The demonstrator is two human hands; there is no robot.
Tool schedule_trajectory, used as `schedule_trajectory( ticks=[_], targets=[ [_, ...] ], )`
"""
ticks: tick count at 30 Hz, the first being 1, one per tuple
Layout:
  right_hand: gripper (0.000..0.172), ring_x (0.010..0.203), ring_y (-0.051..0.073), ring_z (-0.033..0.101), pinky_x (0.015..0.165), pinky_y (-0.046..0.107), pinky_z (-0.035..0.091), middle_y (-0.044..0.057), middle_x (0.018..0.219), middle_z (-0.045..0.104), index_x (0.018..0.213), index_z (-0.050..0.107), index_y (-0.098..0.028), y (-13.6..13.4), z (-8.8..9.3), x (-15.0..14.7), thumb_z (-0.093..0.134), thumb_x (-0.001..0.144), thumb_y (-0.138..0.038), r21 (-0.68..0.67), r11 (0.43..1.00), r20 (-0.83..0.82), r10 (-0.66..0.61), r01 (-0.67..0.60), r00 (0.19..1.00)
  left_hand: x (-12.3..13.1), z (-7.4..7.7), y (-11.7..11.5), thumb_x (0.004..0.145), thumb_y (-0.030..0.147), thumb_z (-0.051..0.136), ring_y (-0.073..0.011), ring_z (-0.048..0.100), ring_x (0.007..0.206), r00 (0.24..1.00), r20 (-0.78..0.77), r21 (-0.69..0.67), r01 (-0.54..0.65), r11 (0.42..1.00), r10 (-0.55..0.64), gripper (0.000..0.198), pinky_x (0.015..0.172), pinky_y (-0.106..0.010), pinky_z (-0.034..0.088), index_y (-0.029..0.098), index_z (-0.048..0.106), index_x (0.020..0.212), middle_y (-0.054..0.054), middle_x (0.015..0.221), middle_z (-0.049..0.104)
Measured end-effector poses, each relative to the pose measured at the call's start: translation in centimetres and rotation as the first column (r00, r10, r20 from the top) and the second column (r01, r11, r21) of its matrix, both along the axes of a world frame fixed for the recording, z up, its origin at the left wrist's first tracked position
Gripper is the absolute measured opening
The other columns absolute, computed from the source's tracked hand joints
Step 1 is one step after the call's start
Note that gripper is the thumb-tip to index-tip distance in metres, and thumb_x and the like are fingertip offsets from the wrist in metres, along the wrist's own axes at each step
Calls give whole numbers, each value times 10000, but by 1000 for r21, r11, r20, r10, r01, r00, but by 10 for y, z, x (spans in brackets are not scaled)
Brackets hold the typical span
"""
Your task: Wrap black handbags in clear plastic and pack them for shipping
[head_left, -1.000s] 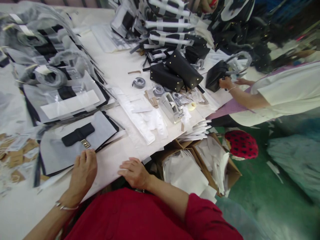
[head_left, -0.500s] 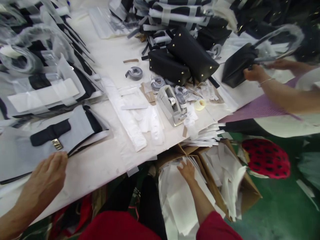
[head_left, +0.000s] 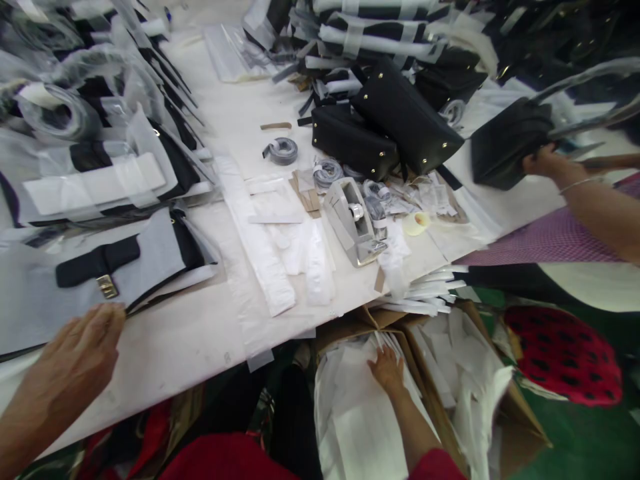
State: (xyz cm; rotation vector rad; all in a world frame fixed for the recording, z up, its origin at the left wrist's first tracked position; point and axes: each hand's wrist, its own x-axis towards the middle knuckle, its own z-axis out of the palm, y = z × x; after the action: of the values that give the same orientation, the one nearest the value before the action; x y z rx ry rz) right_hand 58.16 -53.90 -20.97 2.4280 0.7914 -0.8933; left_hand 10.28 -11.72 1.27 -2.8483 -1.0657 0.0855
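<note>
While the left hand (head_left: 83, 357), grip hidden, can't tell, seemingly steadies the bag (head_left: 97, 259), the right hand (head_left: 387, 370), grip apart, touches paper sheets (head_left: 357, 423).

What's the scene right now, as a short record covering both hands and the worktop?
Left hand: at the near edge of a bag with a gold clasp
Right hand: on white sheets in a box, below table height
Grip: unclear for both
Mid-table: tape dispenser, two black bags beyond it
Co-worker: hand at another black bag, picture right
</note>
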Motion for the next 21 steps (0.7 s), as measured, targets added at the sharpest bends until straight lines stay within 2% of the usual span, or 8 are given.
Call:
schedule_trajectory(
  ticks=[4, 7, 9, 13, 15, 17, 19, 21],
  targets=[
    [384, 1253, 271, 536, 1173, 507, 199, 143, 1258, 648, 1112, 690, -173, -4, 36, 3, 430, 848, -276, 375, 923, 93, 49, -81, 994, 13, 11, -6, 857, 194, 279, -394, 408, 1336, 997, -76, 66, 5, 998, 0, 610, 1041, -574, 386, 42, 246, 1446, -259, 1317, 514],
    [358, 984, 262, 671, 1106, 514, 328, 118, 984, 739, 878, 705, -195, -7, 87, 5, 422, 874, -415, 677, 733, 103, -12, -61, 995, 22, 19, -9, 877, 149, 254, -365, 433, 1322, 999, -47, 73, -20, 997, 24, 520, 1047, -549, 392, -10, 383, 1355, -268, 1299, 529],
    [428, 837, 258, 681, 950, 490, 475, 103, 847, 730, 789, 668, -199, 0, 131, 6, 453, 848, -565, 798, 602, 76, -111, 6, 991, 25, 22, -10, 889, 121, 254, -349, 427, 1331, 999, -20, 78, -47, 996, 49, 493, 1063, -539, 380, -23, 422, 1330, -257, 1308, 530],
    [467, 657, 225, 637, 638, 381, 542, 55, 735, 663, 797, 616, -208, 49, 234, -3, 643, 689, -662, 885, 410, -46, -391, 219, 919, 27, 22, -14, 891, 63, 263, -357, 430, 1332, 995, 14, 43, -94, 995, 94, 485, 1083, -534, 356, -57, 450, 1321, -282, 1331, 513],
    [482, 652, 210, 639, 620, 373, 556, 33, 778, 653, 926, 612, -210, 87, 281, -12, 743, 642, -577, 911, 196, -259, -411, 362, 874, 27, 22, -19, 872, 26, 255, -339, 467, 1308, 989, 61, 15, -138, 990, 137, 496, 1084, -527, 360, -32, 487, 1307, -277, 1318, 533],
    [501, 688, 203, 656, 612, 373, 572, 35, 869, 659, 1061, 604, -235, 130, 319, -24, 778, 656, -472, 844, 12, -513, -269, 536, 815, 26, 21, -24, 863, 6, 260, -323, 466, 1313, 978, 120, -20, -170, 985, 172, 509, 1101, -519, 352, -18, 491, 1316, -267, 1324, 536],
    [460, 747, 206, 669, 585, 356, 579, 64, 978, 665, 1099, 622, -262, 179, 346, -43, 773, 687, -399, 729, -16, -683, -78, 684, 726, 25, 18, -26, 870, 4, 268, -302, 461, 1321, 966, 176, -28, -187, 982, 189, 509, 1119, -497, 344, 0, 480, 1332, -245, 1340, 531],
    [396, 777, 195, 670, 559, 317, 578, 83, 1044, 666, 1062, 652, -266, 229, 363, -72, 772, 695, -357, 627, 42, -779, 59, 778, 624, 24, 15, -25, 878, 6, 269, -290, 464, 1317, 954, 221, -8, -208, 978, 204, 506, 1115, -494, 354, 10, 455, 1348, -226, 1333, 538]
  ],
)
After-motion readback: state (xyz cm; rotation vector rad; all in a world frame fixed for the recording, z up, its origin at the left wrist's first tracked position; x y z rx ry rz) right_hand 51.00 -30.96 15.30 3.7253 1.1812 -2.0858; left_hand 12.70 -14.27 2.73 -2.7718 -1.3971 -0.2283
